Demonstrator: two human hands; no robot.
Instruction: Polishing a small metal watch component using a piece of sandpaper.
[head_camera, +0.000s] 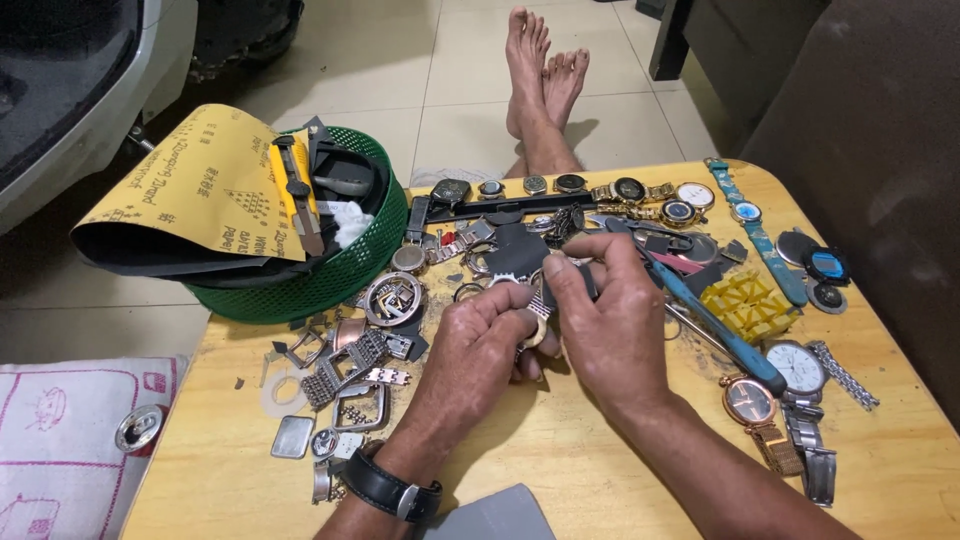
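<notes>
- The left hand (485, 340) and right hand (605, 320) meet over the middle of the wooden table (560, 450); the fingers of both are closed together on a small watch part with a metal band (537, 310), which sits between the two sets of fingertips.
- The exact grip of the right thumb is partly hidden by the left fingers.
- Just right of the right fingers lie blue-handled pliers (715, 325), their handle running away toward the wrist side; beyond them is a yellow plastic block (748, 305).
- Further right of the pliers: two whole wristwatches, a white-faced one (797, 368) and a rose-coloured one (750, 402).
- Beyond the fingertips, a row of about seven watches (600, 190) lines the far edge, with a teal-strapped watch (752, 225) beside it.
- Left of the left fingers lies a scatter of buckles, cases and band links (350, 365).
- Far left of the fingers, a green basket (340, 280) holds yellow sandpaper sheets (190, 190), a yellow-handled tool (295, 190) and white cloth.
- The left wrist wears a black-strapped watch (390, 490).
</notes>
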